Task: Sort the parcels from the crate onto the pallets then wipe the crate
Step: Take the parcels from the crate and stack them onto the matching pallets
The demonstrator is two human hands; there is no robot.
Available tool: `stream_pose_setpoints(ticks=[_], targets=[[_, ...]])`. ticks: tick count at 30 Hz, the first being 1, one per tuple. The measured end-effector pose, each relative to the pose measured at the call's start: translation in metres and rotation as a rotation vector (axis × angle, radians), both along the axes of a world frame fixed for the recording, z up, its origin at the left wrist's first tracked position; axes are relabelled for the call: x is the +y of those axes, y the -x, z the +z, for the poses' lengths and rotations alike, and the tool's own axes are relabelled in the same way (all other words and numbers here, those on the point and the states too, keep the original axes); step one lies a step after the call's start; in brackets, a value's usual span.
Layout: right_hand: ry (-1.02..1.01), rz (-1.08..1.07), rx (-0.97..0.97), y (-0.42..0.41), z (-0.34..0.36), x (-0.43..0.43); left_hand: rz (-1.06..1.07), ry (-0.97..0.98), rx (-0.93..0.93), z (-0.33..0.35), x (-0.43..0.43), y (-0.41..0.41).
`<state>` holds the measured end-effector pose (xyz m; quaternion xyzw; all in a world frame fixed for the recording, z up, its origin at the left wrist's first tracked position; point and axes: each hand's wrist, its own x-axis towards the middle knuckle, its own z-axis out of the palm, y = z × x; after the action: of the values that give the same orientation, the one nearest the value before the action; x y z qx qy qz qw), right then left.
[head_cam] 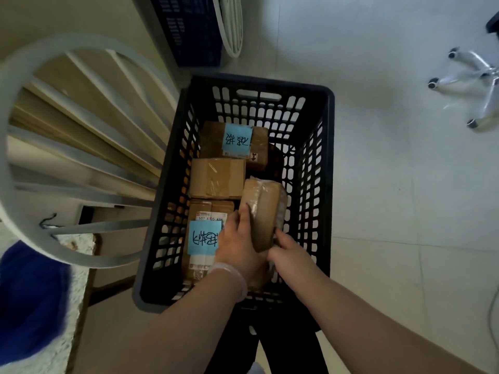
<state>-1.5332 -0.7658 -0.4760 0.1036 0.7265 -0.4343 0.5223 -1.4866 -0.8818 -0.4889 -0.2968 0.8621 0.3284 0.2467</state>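
A black slatted crate (pixel 317 184) stands on the floor with several brown cardboard parcels inside. A taped parcel (pixel 266 211) stands on edge at the crate's right side. My left hand (pixel 239 249) grips its left face and my right hand (pixel 290 256) grips its near lower corner. Under my left hand lies a parcel with a blue note (pixel 204 240). A plain parcel (pixel 216 178) lies in the middle. At the far end lies another parcel with a blue note (pixel 237 140).
A white chair (pixel 89 147) with a slatted back stands left of the crate. A dark blue crate (pixel 189 28) and a white round frame (pixel 229 22) lean at the back. A swivel chair's chrome base (pixel 475 85) is at right. Blue cloth (pixel 29 298) lies lower left.
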Motion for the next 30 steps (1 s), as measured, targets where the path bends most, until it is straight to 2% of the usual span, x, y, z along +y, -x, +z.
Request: stream_pose_setpoints(ticks=[3,9,13,16,19,23,25,27,30], targets=[[0.039,0.054,0.115,0.008,0.027,0.003,0.071,-0.021,0.101,0.029,-0.007,0.004],[-0.039,0.090,0.453,0.041,0.082,0.006,0.299,-0.305,0.279,0.091,-0.030,0.011],[0.001,0.096,0.461,0.054,0.114,0.007,0.467,-0.494,0.397,0.122,-0.036,0.010],[0.045,0.122,0.472,0.059,0.136,0.008,0.558,-0.558,0.442,0.142,-0.032,0.009],[0.085,0.185,0.575,0.061,0.152,0.011,0.550,-0.520,0.510,0.160,-0.024,0.009],[0.147,0.266,0.705,0.063,0.175,0.014,0.429,-0.286,0.655,0.179,-0.016,0.004],[0.181,0.315,0.794,0.063,0.184,0.012,0.432,-0.278,0.719,0.191,-0.014,-0.002],[0.229,0.381,0.849,0.063,0.194,0.005,0.454,-0.276,0.729,0.206,-0.013,-0.013],[0.294,0.494,0.884,0.054,0.205,-0.013,0.437,-0.130,0.726,0.223,-0.017,-0.039]])
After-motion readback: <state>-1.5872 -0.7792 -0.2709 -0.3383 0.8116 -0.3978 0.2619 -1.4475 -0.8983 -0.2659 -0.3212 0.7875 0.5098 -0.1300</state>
